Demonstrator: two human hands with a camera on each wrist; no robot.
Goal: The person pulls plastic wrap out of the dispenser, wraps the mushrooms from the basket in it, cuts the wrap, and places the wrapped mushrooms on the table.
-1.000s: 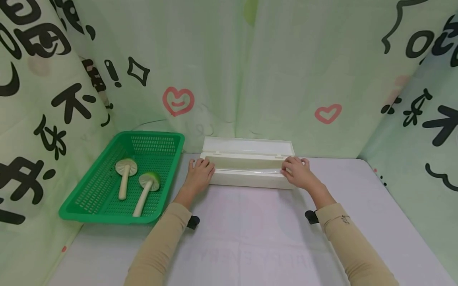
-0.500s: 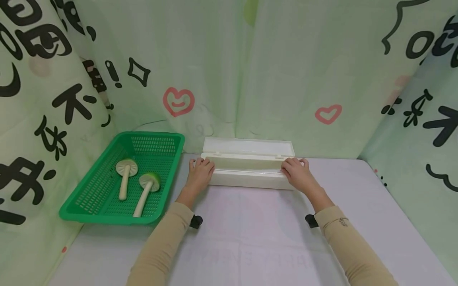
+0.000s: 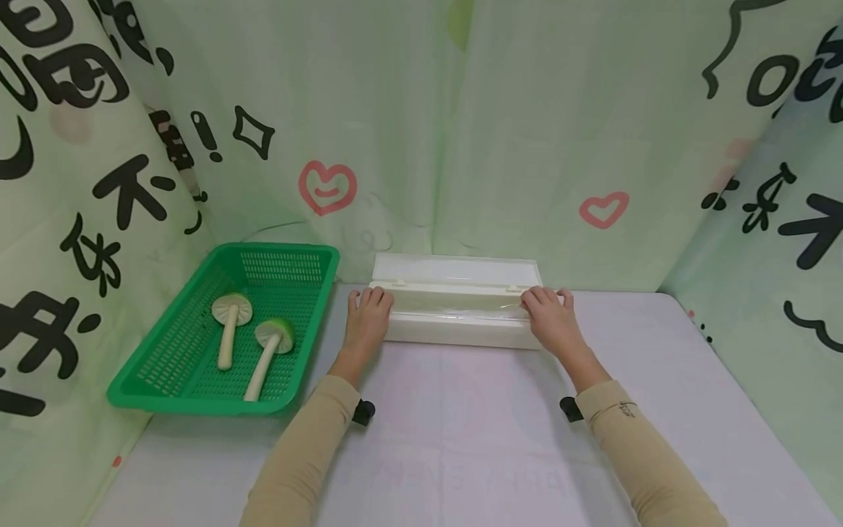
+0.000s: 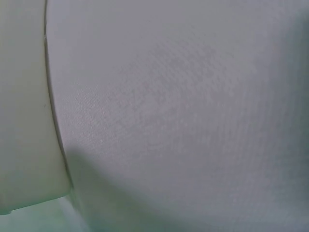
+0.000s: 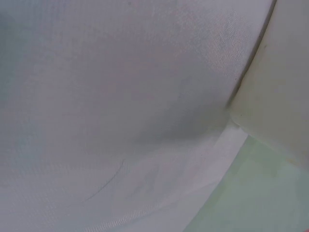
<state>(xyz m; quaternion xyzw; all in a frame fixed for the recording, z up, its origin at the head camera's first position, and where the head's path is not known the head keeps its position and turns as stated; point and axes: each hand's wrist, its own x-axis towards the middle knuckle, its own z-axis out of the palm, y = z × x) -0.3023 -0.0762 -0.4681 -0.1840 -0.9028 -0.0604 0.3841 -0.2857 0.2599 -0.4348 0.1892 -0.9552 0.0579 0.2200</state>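
Note:
A long white cling film dispenser box sits at the back of the table, its lid tipped back. Clear cling film shows as a glossy strip along the opening. At the box's left end, my left hand has its fingers curled over the film's edge. My right hand pinches the film at the right end, where it lifts slightly. Fingertips are partly hidden, and neither wrist view shows the hands. Part of the box's front wall fills the left side of the left wrist view; the same box borders the right wrist view.
Left of the box stands a green plastic basket holding two mushroom-shaped things, one with a pale cap and one with a green-topped cap. A white cloth covers the table. Printed pale-green curtains enclose it on three sides.
My right hand has shifted slightly, first up and then to the right, and a little more film shows beside it. My left hand stays nearly still. Box and basket have not moved.

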